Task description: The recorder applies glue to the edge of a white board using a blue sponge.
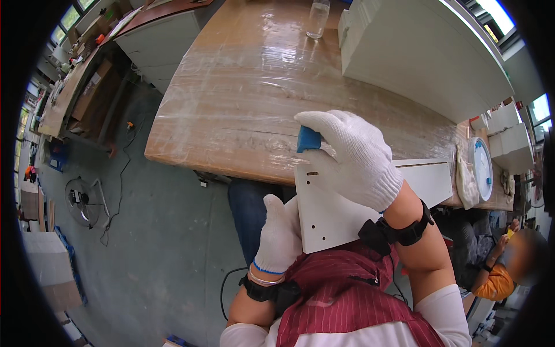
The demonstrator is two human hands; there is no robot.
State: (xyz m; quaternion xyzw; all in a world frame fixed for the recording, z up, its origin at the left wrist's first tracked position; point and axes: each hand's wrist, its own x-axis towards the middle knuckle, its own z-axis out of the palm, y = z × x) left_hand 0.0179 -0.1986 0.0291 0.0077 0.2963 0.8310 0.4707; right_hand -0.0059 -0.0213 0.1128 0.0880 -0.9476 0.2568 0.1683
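Observation:
A white panel with several small drilled holes and a long slot leans across my lap, against the table's front edge. My right hand, in a white knitted glove, is closed around a small blue block, perhaps a sponge, just above the panel's upper left corner. Whether the block touches the panel I cannot tell. At the panel's left edge is my gloved left hand, thumb raised, its fingers partly hidden behind the board and supporting it.
The wooden table is wrapped in clear film. On it stand a glass, a large white cabinet piece and a round white tub. A fan sits on the floor at left. Another person sits at right.

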